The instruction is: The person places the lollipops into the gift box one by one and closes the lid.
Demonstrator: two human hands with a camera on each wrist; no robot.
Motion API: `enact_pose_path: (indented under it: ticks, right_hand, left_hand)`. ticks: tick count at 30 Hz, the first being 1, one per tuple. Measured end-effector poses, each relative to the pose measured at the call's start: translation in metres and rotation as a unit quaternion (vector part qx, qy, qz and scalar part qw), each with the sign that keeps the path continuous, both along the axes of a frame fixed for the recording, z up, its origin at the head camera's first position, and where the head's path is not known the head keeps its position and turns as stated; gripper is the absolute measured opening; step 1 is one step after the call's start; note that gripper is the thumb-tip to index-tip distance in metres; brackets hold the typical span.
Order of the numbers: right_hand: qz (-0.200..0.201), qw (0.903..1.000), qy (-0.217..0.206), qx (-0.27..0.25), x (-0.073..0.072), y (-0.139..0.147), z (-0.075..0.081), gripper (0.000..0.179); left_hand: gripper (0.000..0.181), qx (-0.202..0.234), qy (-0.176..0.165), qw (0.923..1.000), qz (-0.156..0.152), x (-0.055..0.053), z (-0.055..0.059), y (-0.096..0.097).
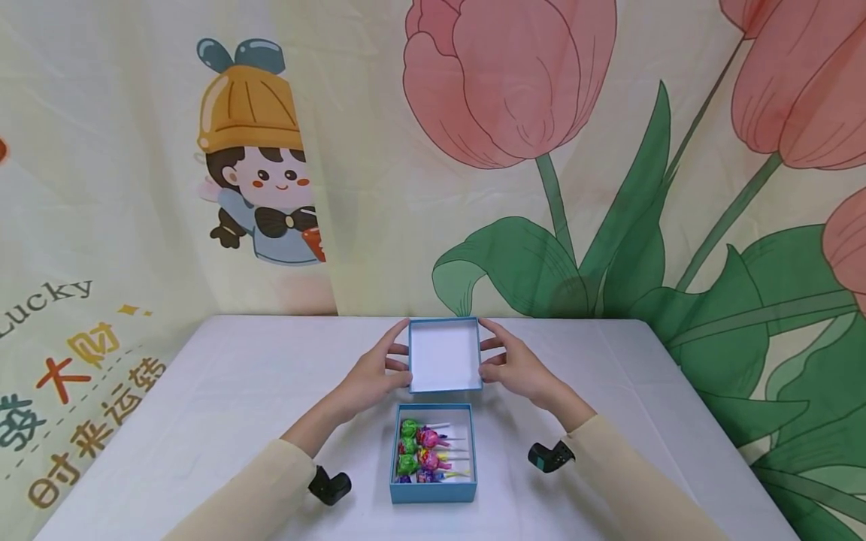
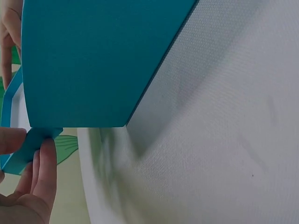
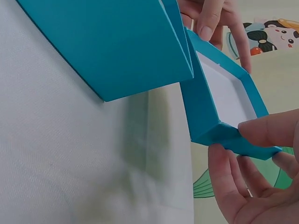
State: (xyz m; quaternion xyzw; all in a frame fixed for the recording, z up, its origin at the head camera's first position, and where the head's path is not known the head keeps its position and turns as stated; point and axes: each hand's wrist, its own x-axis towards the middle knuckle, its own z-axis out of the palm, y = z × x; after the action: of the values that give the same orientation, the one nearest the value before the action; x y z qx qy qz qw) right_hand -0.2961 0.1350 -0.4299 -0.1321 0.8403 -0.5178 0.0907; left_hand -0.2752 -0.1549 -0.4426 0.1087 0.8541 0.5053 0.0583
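Note:
A blue box lid (image 1: pixel 445 356) is held up behind the box, its white inside facing me. My left hand (image 1: pixel 370 373) grips its left side, thumb at the near edge and fingers along the outer wall. On the opposite side my right hand (image 1: pixel 519 366) pinches the lid the same way, as the right wrist view shows with the thumb (image 3: pixel 268 129) on the rim. In front stands the open blue box (image 1: pixel 433 493) on the table. Inside lie several wrapped lollipops (image 1: pixel 431 458), green, pink and purple, their sticks pointing right.
A white cloth covers the table (image 1: pixel 271 368). Behind it hangs a curtain (image 1: pixel 365 150) printed with tulips and a cartoon child. Black wrist cameras (image 1: pixel 329 485) sit on both forearms, one on each side of the box.

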Motion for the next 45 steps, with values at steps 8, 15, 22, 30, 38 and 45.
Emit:
enact_pose_path:
  ticks: [8,15,22,30,38,45]
  right_hand:
    - [-0.002,0.9997,0.026,0.001,0.0015,0.0001,-0.0007,0.087]
    - [0.0,0.9987,0.049,-0.014,0.0017,0.001,-0.0018,0.076]
    - [-0.009,0.9967,0.073,-0.035,0.004,0.0011,-0.0007,0.062]
    - [-0.018,0.9955,0.086,-0.036,0.0045,0.0011,0.0005,0.054]
    - [-0.021,0.9941,0.1,-0.034,0.0047,-0.0001,-0.0016,0.045]
    - [-0.024,0.9934,0.108,-0.03,0.0038,-0.0004,-0.0031,0.044]
  left_hand:
    - [0.09,-0.004,0.015,0.9998,0.011,-0.0016,-0.0016,0.0022]
    - [0.079,0.016,0.033,0.9993,0.006,-0.0004,-0.0003,0.0012]
    - [0.064,0.029,0.053,0.9981,0.001,0.001,-0.0023,0.0005]
    - [0.048,0.037,0.065,0.9971,-0.01,0.0009,-0.0002,0.0001]
    - [0.042,0.019,0.081,0.9965,-0.004,0.003,0.0011,0.0003]
    - [0.04,0.013,0.086,0.9962,-0.002,0.0026,0.001,0.0]
